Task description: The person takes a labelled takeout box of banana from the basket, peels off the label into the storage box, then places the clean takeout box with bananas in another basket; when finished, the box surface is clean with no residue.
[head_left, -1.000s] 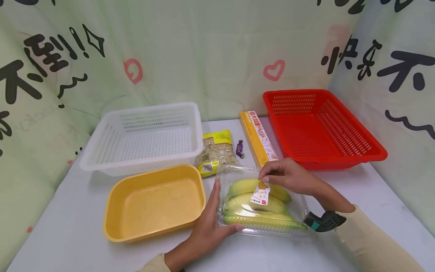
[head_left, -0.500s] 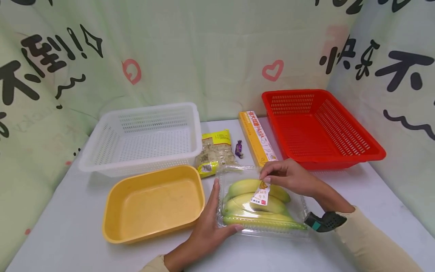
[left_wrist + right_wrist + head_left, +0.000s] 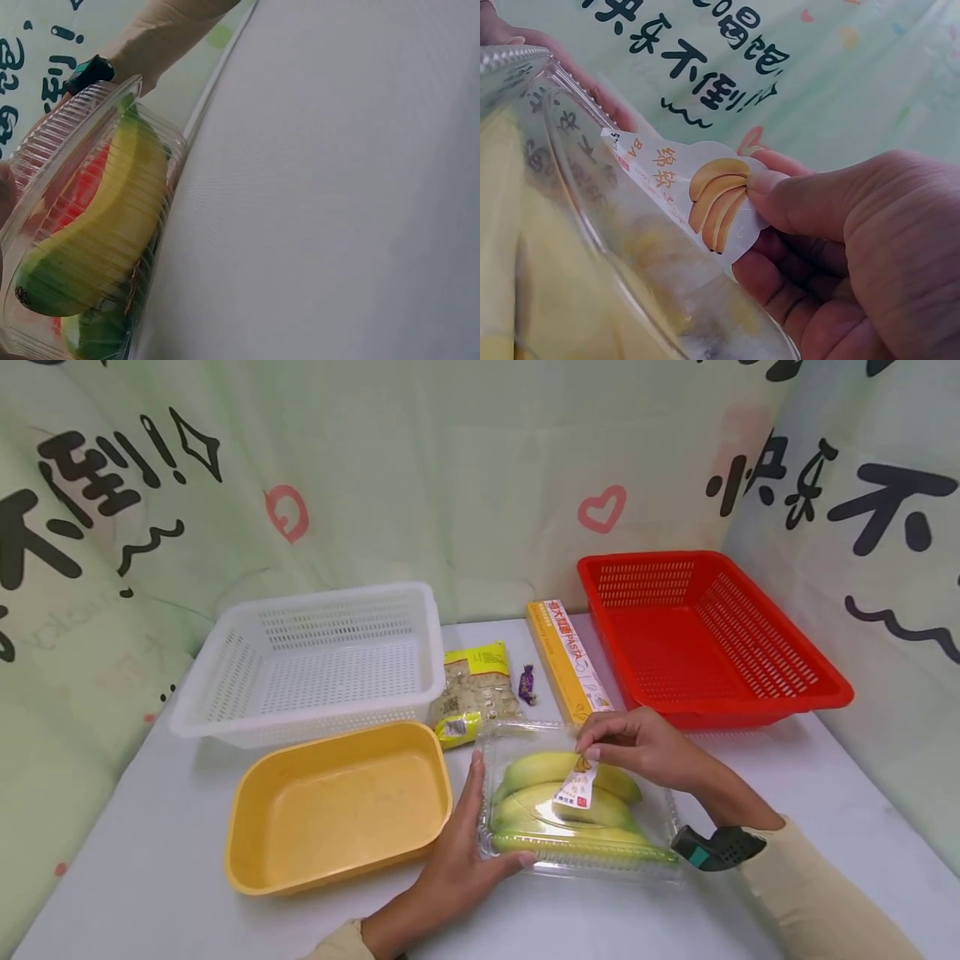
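Observation:
A clear plastic container [image 3: 517, 742] of yellow-green bananas [image 3: 570, 806] stands on the table in front of me. My left hand [image 3: 463, 852] holds its left side, with the thumb over the near corner. Between thumb and forefinger, my right hand [image 3: 647, 750] pinches the upper end of a white banana label [image 3: 575, 789]. The right wrist view shows this label [image 3: 676, 187] lifted off the lid near the fingers, its other end still against the plastic. One banana [image 3: 105, 217] shows through the container wall in the left wrist view.
Left of the container sits a yellow tub [image 3: 337, 810], with a white basket [image 3: 315, 668] behind it. A yellow-labelled bag [image 3: 480, 689], a purple-wrapped candy [image 3: 527, 685] and a pasta box [image 3: 567, 656] lie behind. At the back right is a red basket [image 3: 705, 643].
The upper part of the label has bent further back as the right hand shifts slightly. My left hand and the container stay nearly in place.

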`<action>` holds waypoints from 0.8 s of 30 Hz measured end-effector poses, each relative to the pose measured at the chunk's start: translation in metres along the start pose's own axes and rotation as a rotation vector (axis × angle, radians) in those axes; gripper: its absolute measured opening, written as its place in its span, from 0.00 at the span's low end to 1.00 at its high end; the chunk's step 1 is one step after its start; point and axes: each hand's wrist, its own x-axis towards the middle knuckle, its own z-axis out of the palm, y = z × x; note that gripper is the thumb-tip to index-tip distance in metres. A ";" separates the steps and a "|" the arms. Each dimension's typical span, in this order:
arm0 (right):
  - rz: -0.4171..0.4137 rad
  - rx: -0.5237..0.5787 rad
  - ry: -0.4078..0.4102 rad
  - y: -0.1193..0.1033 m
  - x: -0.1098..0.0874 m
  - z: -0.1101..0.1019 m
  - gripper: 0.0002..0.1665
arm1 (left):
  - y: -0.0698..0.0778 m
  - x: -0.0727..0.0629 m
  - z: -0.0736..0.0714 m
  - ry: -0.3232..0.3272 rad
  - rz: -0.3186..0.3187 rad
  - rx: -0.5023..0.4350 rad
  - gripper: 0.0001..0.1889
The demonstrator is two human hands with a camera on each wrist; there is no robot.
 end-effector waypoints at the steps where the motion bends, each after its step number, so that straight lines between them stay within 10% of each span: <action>1: -0.001 -0.004 0.000 0.000 0.001 0.000 0.07 | 0.000 0.000 0.000 0.001 0.000 -0.003 0.61; 24: 0.003 0.014 0.060 0.004 -0.003 0.003 0.07 | 0.001 -0.002 0.002 -0.006 -0.037 -0.033 0.61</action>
